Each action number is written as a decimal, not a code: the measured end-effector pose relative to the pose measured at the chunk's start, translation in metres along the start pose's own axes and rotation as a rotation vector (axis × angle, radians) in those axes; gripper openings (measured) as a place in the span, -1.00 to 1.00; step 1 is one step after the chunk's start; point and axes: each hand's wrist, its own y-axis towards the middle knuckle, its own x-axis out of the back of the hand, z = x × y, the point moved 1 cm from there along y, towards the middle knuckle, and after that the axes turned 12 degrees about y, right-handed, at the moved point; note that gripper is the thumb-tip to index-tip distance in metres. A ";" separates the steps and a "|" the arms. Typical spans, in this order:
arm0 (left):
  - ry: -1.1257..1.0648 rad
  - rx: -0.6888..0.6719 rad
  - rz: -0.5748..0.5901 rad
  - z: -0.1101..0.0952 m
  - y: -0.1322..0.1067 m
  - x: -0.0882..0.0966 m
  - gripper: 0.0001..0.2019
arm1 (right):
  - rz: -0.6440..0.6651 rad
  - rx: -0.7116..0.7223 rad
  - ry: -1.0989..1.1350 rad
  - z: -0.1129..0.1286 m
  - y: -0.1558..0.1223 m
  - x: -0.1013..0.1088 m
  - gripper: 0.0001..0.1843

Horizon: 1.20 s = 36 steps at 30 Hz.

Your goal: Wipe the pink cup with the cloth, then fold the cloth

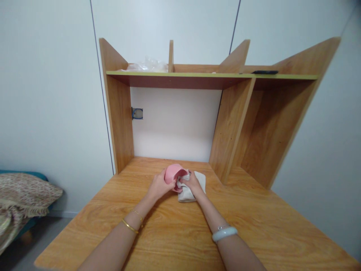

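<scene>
A pink bowl (172, 173) is tilted on its side above the wooden desk, its opening turned toward the right. My left hand (159, 185) is closed around the bowl's left side, with the thumb near the rim. A whitish cloth (186, 194) is bunched in my right hand (194, 183), and part of it is pressed into the bowl's mouth. The rest of the cloth hangs and spreads out to the right, below and behind that hand. Some right fingertips are hidden by the cloth and the bowl.
The wooden desk (169, 233) carries a hutch with upright panels and a shelf (180, 75). On that shelf lie a clear plastic bag (148, 64) and a dark flat object (265, 72). A wall socket (137, 113) shows at the back left. Off to the left is a bed with a patterned cover (25, 192).
</scene>
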 end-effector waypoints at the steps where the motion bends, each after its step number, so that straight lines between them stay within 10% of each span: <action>1: 0.020 -0.010 0.016 -0.002 -0.001 0.002 -0.43 | -0.003 0.008 -0.060 0.002 0.000 0.003 -0.38; 10: 0.095 -0.032 0.065 0.002 -0.002 0.006 -0.38 | 0.049 0.115 -0.220 0.019 -0.009 0.009 -0.40; 24: -0.753 -0.142 0.176 0.007 -0.001 -0.030 -0.31 | -0.150 -0.083 0.385 0.000 -0.001 -0.006 -0.53; 36: -0.493 -0.078 -0.010 0.009 0.003 -0.021 -0.48 | -0.112 -0.073 0.288 -0.009 0.009 -0.006 -0.57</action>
